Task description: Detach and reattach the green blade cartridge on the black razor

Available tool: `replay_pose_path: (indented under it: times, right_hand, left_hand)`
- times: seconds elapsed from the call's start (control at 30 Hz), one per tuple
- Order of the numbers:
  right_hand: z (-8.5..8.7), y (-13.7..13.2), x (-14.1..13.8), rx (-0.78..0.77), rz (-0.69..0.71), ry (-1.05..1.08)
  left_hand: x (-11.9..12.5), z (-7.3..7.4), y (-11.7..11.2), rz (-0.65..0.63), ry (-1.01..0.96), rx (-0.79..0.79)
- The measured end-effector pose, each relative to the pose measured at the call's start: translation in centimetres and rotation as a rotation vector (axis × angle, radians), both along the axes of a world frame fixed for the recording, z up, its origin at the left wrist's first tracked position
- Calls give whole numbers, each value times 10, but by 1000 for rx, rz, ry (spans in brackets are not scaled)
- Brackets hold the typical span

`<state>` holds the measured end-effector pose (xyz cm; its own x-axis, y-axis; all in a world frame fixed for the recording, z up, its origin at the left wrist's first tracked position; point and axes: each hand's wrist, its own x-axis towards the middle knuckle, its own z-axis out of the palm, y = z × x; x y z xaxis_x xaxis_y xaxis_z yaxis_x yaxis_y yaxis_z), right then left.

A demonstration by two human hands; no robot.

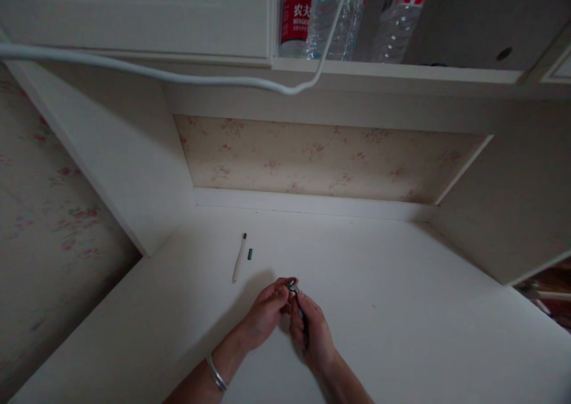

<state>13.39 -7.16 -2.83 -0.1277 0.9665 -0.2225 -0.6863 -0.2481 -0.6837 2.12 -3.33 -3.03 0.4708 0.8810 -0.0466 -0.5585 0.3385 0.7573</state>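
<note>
Above the white desk, my right hand (pixel 313 329) is closed around the dark handle of a razor (pixel 301 315). The razor's small shiny head points up and away from me. My left hand (pixel 266 312) pinches at that head with thumb and fingers, which partly hide it. A metal bangle (pixel 216 373) circles my left wrist. On the desk, to the left beyond my hands, lies a white toothbrush (pixel 239 260) with dark bristles. Beside it is a small dark piece with a green strip (pixel 250 254), too small to make out well.
The white desk (pixel 401 309) runs back to a floral-papered wall panel (pixel 312 154). Side panels stand left and right. Overhead, a shelf holds several plastic bottles (pixel 297 20), and a white cable (pixel 187 78) hangs across its front.
</note>
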Motion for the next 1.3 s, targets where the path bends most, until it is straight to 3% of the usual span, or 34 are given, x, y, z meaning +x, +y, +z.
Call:
replay_pose_path:
  times: [0.2,0.37,0.6,0.87,1.1,1.3]
  right_hand:
    - [2,-1,1,-9,56,-32]
    - [2,4,4,26,-52,-52]
    - [7,8,13,144,-129,-116]
    - [-4,20,26,143,-303,-588]
    - [-5,52,47,98,-232,-954]
    - [-9,82,64,145,-277,-1297]
  left_hand:
    - [0,4,1,103,45,-49]
    - [-2,7,6,183,26,-76]
    - [-3,12,3,294,316,106]
    - [-6,15,0,545,670,432]
    - [-9,17,-9,582,849,641]
    - [-11,16,-10,597,850,645]
